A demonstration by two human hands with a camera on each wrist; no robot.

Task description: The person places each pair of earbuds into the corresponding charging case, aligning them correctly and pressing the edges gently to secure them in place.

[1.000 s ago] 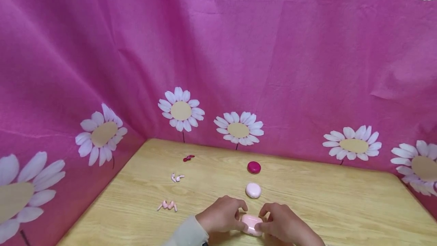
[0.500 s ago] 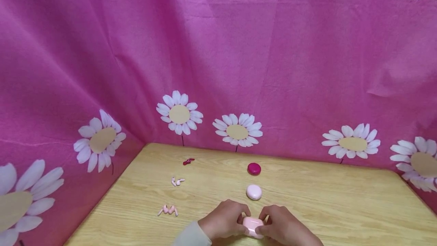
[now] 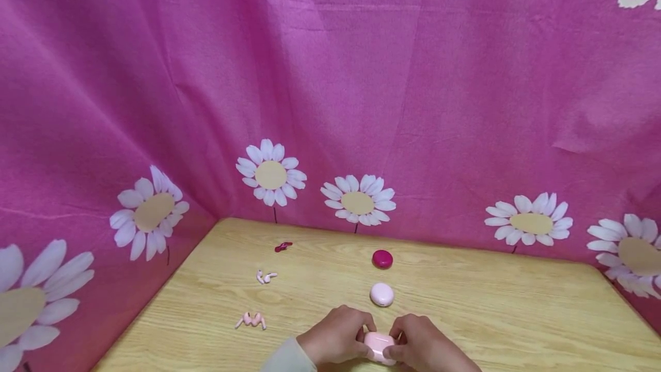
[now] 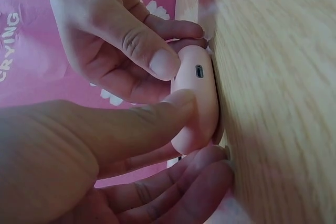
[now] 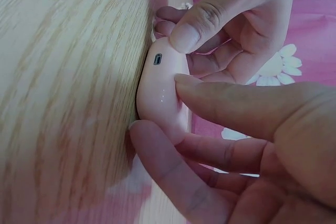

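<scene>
A glossy pink earbud charging case (image 3: 379, 346) sits lid down to the wood at the table's front, between both hands. From the left side my left hand (image 3: 335, 334) grips it, thumb on its near face and fingers curled round behind. My right hand (image 3: 431, 344) holds the opposite end in the same manner. In the left wrist view a charging port (image 4: 199, 71) shows on the case's side, with the left thumb (image 4: 178, 106) pressed just below it. The right wrist view shows the right thumb (image 5: 189, 85) at the case's upper edge. The lid looks closed.
Behind the case stand a pale pink round case (image 3: 382, 294) and a magenta case (image 3: 383, 259). At left lie pink earbuds (image 3: 251, 320), pale pink earbuds (image 3: 266, 276) and dark red earbuds (image 3: 283, 247). A magenta cloth (image 3: 439, 102) with daisies borders the table (image 3: 490, 303).
The right hand's fingers have drawn in closer round the pink case. Both hands otherwise keep their places; the head view has tilted slightly.
</scene>
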